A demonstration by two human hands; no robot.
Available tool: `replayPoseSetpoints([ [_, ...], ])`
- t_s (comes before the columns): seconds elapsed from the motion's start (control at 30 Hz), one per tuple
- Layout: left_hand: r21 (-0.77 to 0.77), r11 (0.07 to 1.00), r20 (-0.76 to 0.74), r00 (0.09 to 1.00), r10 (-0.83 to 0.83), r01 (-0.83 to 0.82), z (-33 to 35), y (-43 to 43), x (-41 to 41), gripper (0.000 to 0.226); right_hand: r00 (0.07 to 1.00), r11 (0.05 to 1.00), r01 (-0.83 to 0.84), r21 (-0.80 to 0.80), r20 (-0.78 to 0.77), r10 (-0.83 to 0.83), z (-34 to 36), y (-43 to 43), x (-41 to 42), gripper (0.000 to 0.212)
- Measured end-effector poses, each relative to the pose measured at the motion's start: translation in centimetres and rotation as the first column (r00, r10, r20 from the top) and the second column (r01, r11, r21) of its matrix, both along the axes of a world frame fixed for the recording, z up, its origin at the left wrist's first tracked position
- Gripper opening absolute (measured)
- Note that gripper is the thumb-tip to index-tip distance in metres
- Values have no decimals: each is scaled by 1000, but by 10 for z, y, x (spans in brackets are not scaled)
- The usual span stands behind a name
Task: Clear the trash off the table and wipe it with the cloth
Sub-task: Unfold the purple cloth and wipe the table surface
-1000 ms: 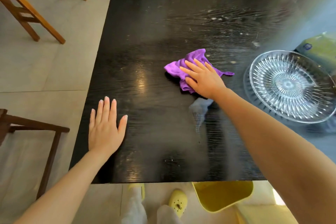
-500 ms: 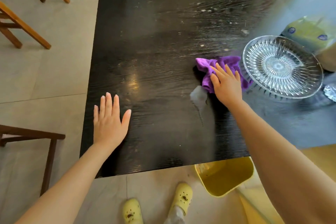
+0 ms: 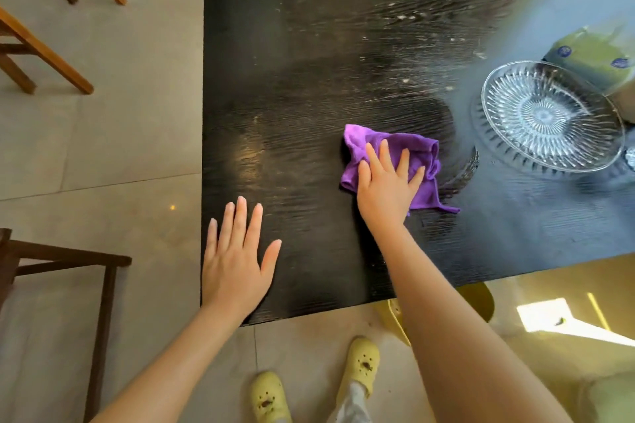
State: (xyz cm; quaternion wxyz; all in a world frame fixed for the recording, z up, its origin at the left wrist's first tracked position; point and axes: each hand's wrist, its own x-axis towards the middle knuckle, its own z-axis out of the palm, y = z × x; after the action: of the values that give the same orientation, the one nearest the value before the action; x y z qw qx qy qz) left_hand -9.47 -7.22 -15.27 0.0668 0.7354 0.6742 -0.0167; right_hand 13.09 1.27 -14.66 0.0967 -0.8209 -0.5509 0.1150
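A purple cloth [image 3: 421, 154] lies crumpled on the black wooden table [image 3: 309, 62], a little right of its middle. My right hand [image 3: 386, 185] presses flat on the cloth with fingers spread. My left hand [image 3: 237, 261] rests palm down and flat on the table near its front left corner, holding nothing. White specks and streaks mark the far right part of the tabletop.
A clear glass dish [image 3: 549, 117] stands at the table's right, with a green packet [image 3: 594, 55] behind it. A yellow bin [image 3: 481, 299] sits on the floor under the front edge. Wooden chairs [image 3: 41, 45] stand at the left. My yellow shoes [image 3: 360, 364] show below.
My right hand slid the cloth right toward the glass dish, then back left and nearer the front edge. My left hand stayed planted on the table.
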Motion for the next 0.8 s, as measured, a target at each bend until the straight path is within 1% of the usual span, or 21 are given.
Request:
replayPoseSetpoints([
  [0.07,-5,1000,-4,1000,-6,6,0,-7,-2,69,999,999,-36,-9,8,36,2,-2,-24,47],
  [0.2,-5,1000,-30,1000,-9,9,2,-8,-1,69,987,987,-158,-16,-30,158,6,-8,-70,50],
  [0.27,-7,1000,-34,999,-14,14,4,-8,-1,68,977,977,-212,-36,-9,212,10,-7,-66,54],
  [0.37,-5,1000,-35,999,-16,16,5,-8,-2,69,921,936,-352,-19,172,350,11,-1,-40,66],
  [0.4,-4,1000,-33,999,-19,18,4,-8,-2,70,896,918,-397,-29,207,394,9,4,-30,69],
  [0.43,-3,1000,-30,999,-19,19,4,-8,-2,70,878,900,-431,-65,202,434,7,11,-22,72],
  [0.5,3,1000,-23,1000,-12,12,5,-7,-1,70,863,872,-470,-136,136,486,3,21,-15,74],
  [0.63,-3,1000,-21,1000,-9,9,3,-8,-1,68,897,904,-423,-65,113,428,1,23,-28,59],
  [0.7,-5,1000,-25,1000,-1,0,1,-9,-1,68,913,920,-389,-52,109,393,-1,24,-42,56],
  [0.8,-3,999,-32,999,35,-35,1,-17,1,67,903,907,-418,-49,89,421,2,27,-73,55],
])
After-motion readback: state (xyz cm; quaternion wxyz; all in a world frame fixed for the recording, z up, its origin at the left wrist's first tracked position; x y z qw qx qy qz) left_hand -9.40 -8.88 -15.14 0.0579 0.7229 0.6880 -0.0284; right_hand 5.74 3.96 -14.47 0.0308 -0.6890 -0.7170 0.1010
